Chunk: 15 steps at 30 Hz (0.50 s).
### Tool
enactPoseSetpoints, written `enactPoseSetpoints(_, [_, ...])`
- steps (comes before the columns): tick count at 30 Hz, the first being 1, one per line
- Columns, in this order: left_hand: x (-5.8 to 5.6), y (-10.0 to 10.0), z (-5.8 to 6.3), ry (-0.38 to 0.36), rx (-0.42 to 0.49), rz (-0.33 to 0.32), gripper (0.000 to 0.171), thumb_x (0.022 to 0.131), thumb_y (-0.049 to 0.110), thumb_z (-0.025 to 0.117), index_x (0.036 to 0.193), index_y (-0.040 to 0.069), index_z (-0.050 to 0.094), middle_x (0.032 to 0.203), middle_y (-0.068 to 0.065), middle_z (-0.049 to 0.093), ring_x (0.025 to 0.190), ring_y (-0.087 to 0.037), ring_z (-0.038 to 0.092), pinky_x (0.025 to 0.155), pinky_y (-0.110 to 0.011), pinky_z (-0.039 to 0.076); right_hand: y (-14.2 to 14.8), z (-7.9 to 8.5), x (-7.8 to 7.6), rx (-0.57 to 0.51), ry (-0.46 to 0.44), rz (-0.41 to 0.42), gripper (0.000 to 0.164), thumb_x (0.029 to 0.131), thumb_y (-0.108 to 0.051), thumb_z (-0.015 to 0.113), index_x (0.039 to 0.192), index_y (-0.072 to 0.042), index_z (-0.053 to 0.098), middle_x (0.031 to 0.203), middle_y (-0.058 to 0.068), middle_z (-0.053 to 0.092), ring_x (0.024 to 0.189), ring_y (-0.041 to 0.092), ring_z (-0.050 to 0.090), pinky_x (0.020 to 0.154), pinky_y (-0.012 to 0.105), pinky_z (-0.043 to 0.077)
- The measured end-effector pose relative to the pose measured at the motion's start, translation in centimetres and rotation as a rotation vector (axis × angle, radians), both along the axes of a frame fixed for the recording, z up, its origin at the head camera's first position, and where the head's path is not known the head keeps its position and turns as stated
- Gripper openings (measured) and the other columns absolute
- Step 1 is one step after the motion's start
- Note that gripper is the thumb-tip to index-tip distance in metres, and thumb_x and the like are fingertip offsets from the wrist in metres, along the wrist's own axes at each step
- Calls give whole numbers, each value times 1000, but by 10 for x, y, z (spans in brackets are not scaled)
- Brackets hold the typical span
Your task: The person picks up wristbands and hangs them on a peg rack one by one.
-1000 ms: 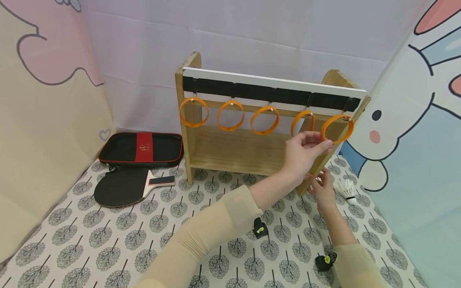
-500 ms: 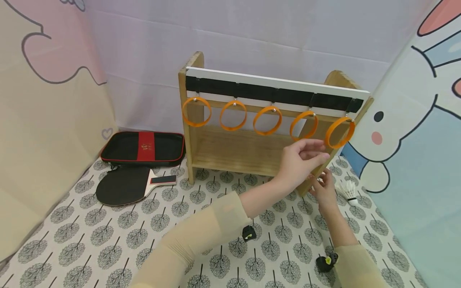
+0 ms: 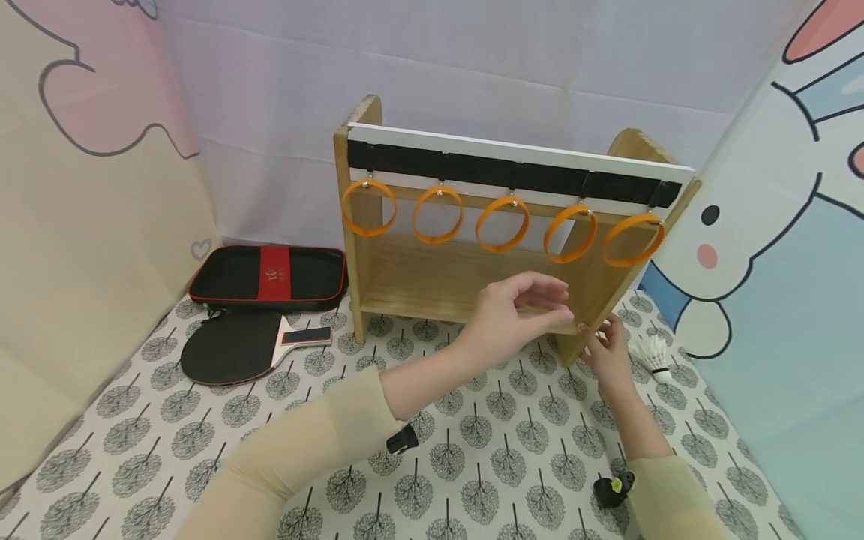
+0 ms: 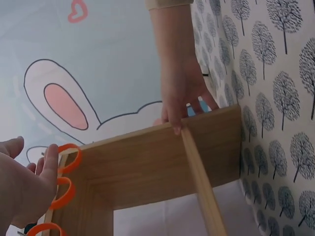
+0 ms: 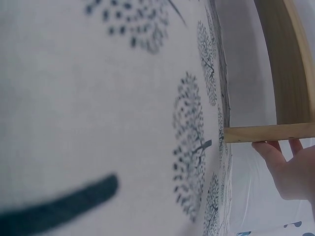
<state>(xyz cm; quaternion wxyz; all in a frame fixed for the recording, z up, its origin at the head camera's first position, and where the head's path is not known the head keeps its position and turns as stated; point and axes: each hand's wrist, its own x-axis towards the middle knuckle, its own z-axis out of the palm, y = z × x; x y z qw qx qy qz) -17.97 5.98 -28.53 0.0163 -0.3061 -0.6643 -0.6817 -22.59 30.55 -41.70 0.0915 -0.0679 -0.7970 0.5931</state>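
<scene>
A wooden shelf rack (image 3: 445,277) stands on the table, with a white and black rail (image 3: 513,169) along its upper front. Several orange rings (image 3: 626,262) hang from hooks in a row under this rail. My left hand (image 3: 518,319) is in the air before the rack, fingers loosely bent, holding nothing; it is below the rings and apart from them in the head view. My right hand (image 3: 610,364) grips the lower front edge of the rack's right side panel. In the left wrist view, one fingertip of the right hand (image 4: 182,93) lies by the shelf board.
A black case with a red band (image 3: 273,277) lies left of the rack. In front of it is a black table tennis paddle (image 3: 232,349). A white shuttlecock (image 3: 653,356) lies right of the right hand. Printed curtains stand behind and at both sides.
My left hand has let go of the rightmost ring and moved left and down. That ring swung and hangs from its hook. My right hand has stayed on the side panel.
</scene>
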Motion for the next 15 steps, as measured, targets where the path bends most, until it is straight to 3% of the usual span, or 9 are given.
enactPoseSetpoints(6, [6, -34, -9, 130, -117, -6, 35, 83, 18, 73, 115, 10, 61, 110, -1, 65, 99, -4, 62, 85, -21, 52, -4, 1, -1, 10, 1, -18, 57, 97, -36, 49, 146, -24, 22, 118, -6, 41, 107, 7, 46, 98, 51, 44])
enactPoseSetpoints(12, [14, -68, -19, 314, -316, 87, 51, 83, 26, 73, 129, 16, 53, 124, 5, 59, 111, -6, 57, 96, -24, 47, -4, 7, 3, 63, -26, -32, 60, 97, -39, 46, 147, -19, 19, 129, 9, 39, 115, 20, 46, 95, 50, 47])
enactPoseSetpoints(15, [19, -87, -23, 360, -395, 150, 59, 82, 30, 73, 134, 19, 49, 132, 7, 54, 120, -7, 51, 103, -30, 42, -5, 9, 10, 90, -51, -38, 64, 97, -42, 45, 148, -16, 18, 139, 16, 34, 122, 28, 43, 96, 48, 47])
